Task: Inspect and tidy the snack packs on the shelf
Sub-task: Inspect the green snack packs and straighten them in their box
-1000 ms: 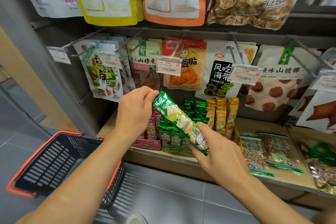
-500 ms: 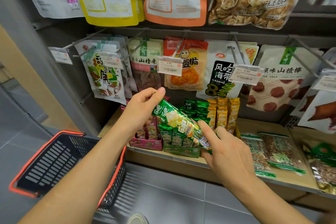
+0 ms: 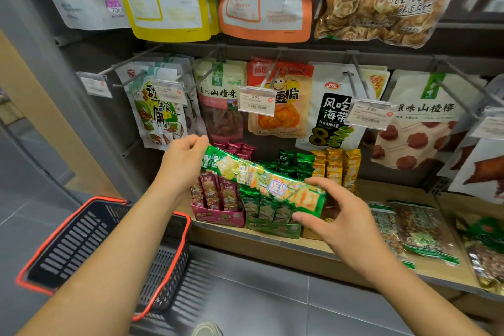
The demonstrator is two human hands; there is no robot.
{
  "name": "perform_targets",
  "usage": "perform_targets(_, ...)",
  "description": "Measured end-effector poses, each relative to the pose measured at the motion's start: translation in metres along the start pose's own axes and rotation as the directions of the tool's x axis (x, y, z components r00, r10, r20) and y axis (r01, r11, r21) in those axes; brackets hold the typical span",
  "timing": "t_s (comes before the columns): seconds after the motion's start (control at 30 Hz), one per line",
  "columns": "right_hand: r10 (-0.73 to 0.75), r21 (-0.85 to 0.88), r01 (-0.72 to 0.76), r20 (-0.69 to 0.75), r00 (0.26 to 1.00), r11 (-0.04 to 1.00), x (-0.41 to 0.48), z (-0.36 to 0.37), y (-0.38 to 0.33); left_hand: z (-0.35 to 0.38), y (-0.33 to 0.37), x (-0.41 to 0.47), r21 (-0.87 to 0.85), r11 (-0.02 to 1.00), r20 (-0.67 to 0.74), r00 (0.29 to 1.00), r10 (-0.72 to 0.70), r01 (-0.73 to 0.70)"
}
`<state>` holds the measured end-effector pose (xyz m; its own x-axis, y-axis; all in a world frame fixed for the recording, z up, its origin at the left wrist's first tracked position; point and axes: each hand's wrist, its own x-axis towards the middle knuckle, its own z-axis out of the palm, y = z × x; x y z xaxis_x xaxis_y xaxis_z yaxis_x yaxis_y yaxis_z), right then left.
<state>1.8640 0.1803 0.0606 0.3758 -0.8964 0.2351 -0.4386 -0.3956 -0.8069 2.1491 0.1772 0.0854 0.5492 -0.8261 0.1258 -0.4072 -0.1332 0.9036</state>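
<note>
Evidently the left hand [image 3: 182, 163] pinched the upper end of a long green snack pack [image 3: 261, 183]; the right hand [image 3: 343, 215] gripped its lower end, above the shelf [image 3: 387, 191].

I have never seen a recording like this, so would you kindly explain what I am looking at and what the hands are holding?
There is no machine here. A person wears one wide-angle camera on the head, looking forward and down, so the arms entering from below are that person's own. The left hand pinches one end of a long green snack pack and the right hand grips the other end, in front of a wooden shelf. On the shelf stand a pink display box and a green display box of small packs, with yellow packs beside them and flat nut bags further right. Larger bags hang on hooks above. A black basket shows below the left arm.
</note>
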Motion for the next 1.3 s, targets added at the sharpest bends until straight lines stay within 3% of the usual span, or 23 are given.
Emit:
perform_targets(0.2, 0.055, 0.177, -0.051, -0.019, 0.998, 0.983, -0.003, 0.001, 0.002, -0.005, -0.018, 0.012, -0.029, 0.992, -0.086, 0.988, -0.128, 0.126)
perform_targets(0.37, -0.224, -0.093, 0.212, -0.137, 0.965, 0.973, -0.004, 0.001, 0.006, -0.006, -0.018, 0.014, -0.095, 0.973, 0.012, 0.978, -0.210, 0.210)
perform_targets(0.43, -0.325, -0.203, 0.288, -0.182, 0.928, 0.936, -0.004, 0.001, 0.007, -0.006, -0.014, 0.011, -0.133, 0.951, 0.133, 0.955, -0.264, 0.281)
perform_targets(0.53, -0.350, -0.202, 0.309, -0.223, 0.910, 0.930, -0.004, 0.001, 0.007, -0.004, -0.010, 0.004, -0.119, 0.956, 0.296, 0.929, -0.223, 0.267)
perform_targets(0.67, -0.282, -0.077, 0.273, -0.144, 0.949, 0.959, -0.003, -0.001, 0.005, -0.004, -0.007, 0.002, -0.275, 0.946, 0.268, 0.959, -0.096, 0.172)
perform_targets(0.8, -0.012, 0.228, 0.002, 0.043, 0.999, 0.974, 0.000, 0.003, -0.001, -0.006, -0.003, 0.001, -0.357, 0.933, 0.146, 0.989, 0.019, 0.035)
perform_targets(0.9, 0.184, 0.456, -0.237, 0.160, 0.970, 0.858, 0.008, 0.006, -0.005, -0.005, 0.003, -0.001, -0.376, 0.923, 0.048, 0.993, 0.109, -0.083)
perform_targets(1.0, 0.318, 0.577, -0.357, 0.172, 0.932, 0.735, 0.014, 0.006, -0.006, -0.008, 0.013, -0.002, -0.344, 0.912, -0.045, 0.973, 0.224, -0.226)
perform_targets(1.2, 0.527, 0.589, -0.543, 0.221, 0.821, 0.598, 0.027, 0.026, -0.002, -0.010, 0.032, -0.011, -0.214, 0.891, -0.007, 0.913, 0.408, -0.400)
perform_targets(1.3, 0.546, 0.489, -0.572, 0.212, 0.811, 0.659, 0.034, 0.040, -0.001, -0.016, 0.039, -0.010, -0.149, 0.881, 0.070, 0.884, 0.463, -0.450)
